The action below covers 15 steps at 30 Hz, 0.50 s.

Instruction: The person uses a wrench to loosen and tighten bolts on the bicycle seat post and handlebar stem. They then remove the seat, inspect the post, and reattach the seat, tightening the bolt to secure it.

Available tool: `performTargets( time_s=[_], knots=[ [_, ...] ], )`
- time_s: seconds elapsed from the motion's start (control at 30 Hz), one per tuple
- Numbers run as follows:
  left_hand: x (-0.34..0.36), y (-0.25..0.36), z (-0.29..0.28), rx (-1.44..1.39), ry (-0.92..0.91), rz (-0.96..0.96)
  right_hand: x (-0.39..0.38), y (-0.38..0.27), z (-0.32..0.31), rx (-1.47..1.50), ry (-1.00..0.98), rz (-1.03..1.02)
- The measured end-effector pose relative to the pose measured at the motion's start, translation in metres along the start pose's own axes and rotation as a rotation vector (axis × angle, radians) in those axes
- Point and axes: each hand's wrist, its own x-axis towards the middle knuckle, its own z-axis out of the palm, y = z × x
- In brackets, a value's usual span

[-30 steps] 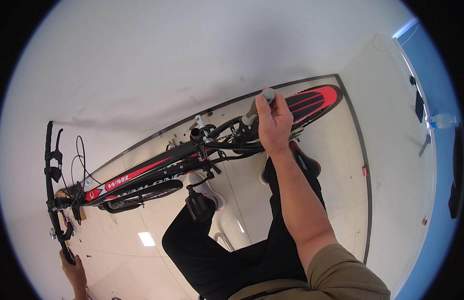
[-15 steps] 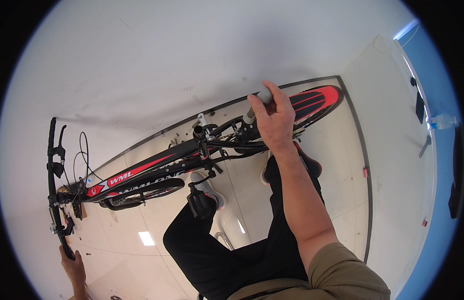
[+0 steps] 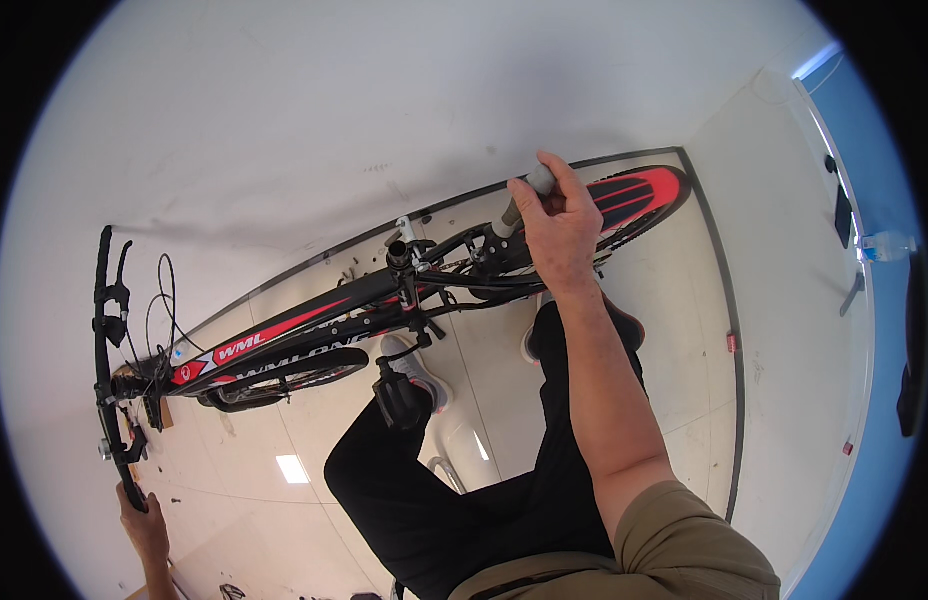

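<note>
A black and red bicycle (image 3: 284,333) stretches across the view, its handlebar (image 3: 103,385) at the left and its red and black rear mudguard (image 3: 639,197) at the right. My left hand (image 3: 144,522) is closed round the near end of the handlebar. Above the rear of the frame, my right hand (image 3: 566,225) grips a grey, round-ended rod-like thing (image 3: 508,218) between thumb and fingers. Its lower end lies over the dark parts by the rear wheel; whether it touches them I cannot tell. No saddle shows on the open seat tube (image 3: 397,250).
A pedal (image 3: 396,398) sticks out toward my bent legs (image 3: 464,500). White walls stand beyond the bicycle and at the right, where a plastic bottle (image 3: 887,246) lies by a blue surface. Several small parts (image 3: 346,274) are scattered on the tiled floor behind the frame.
My right hand has shifted slightly up and to the right with the grey thing. My left hand has moved slightly up, still on the handlebar, which has shifted a little.
</note>
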Motion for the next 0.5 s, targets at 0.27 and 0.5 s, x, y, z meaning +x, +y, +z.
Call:
performTargets(
  time_s=[0.27, 0.5],
  knots=[
    [-0.004, 0.006, 0.001, 0.027, 0.051, 0.091, 0.000, 0.001, 0.000, -0.017, 0.075, 0.112],
    [-0.003, 0.009, -0.001, 0.037, 0.036, 0.070, -0.004, 0.002, 0.006, 0.055, 0.082, 0.067]
  ],
)
